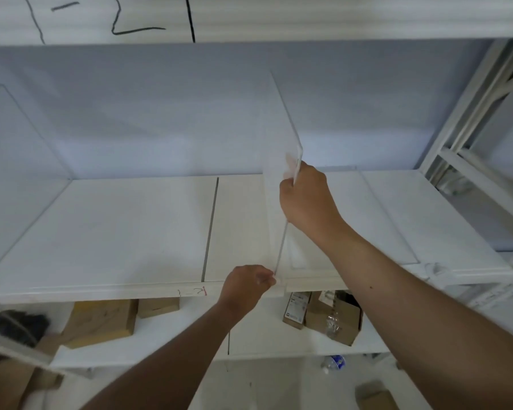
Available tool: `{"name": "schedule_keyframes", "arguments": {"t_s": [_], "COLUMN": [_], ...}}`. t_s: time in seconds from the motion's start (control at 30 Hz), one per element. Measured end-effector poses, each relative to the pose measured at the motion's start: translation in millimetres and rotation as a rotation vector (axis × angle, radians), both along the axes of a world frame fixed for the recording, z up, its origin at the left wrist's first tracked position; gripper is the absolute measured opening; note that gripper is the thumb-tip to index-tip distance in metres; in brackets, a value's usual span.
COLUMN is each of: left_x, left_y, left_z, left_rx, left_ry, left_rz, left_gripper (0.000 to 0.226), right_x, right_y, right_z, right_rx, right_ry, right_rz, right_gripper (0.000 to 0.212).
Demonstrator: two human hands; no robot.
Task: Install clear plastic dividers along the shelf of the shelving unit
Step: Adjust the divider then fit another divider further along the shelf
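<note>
Gripping upright divider: right hand high, left hand at shelf edge.

Clear dividers: three. Hands: two. Cardboard boxes below: about four.

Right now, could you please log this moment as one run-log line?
step: seating divider | right hand: grips front edge | left hand: pinches bottom corner at shelf lip | divider: upright

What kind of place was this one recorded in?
Probably a stockroom or warehouse. White metal shelving carries handwritten location codes, cardboard boxes sit on the lower shelf, and both hands, left and right, fit a clear divider.
</note>
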State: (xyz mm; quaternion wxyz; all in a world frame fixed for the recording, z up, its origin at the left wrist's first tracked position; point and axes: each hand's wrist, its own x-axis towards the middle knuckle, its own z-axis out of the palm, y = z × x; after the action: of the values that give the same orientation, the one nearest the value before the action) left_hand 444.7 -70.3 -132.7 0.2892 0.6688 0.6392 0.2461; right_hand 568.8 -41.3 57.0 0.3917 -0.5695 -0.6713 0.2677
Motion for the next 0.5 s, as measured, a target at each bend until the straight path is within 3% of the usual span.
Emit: {"name": "schedule_keyframes", "arguments": {"t_s": [0.27,0.5], "left_x": [3,3], "left_y": [-2,-5], "left_z": [0,2], "left_rx": [-0.091,-0.108], "left_ry": [-0.195,-0.168], "left_rz": [0.115,0.119], "left_gripper": [0.018,0.016], "right_x": [-8,-17], "right_y": [-5,-10], "right_z": [-5,-7], "right_rx": [0.005,0.034], "right_ry": [-0.050,-0.113], "right_rz": [-0.009,-0.006], "right_gripper": [0.036,0.040]}}
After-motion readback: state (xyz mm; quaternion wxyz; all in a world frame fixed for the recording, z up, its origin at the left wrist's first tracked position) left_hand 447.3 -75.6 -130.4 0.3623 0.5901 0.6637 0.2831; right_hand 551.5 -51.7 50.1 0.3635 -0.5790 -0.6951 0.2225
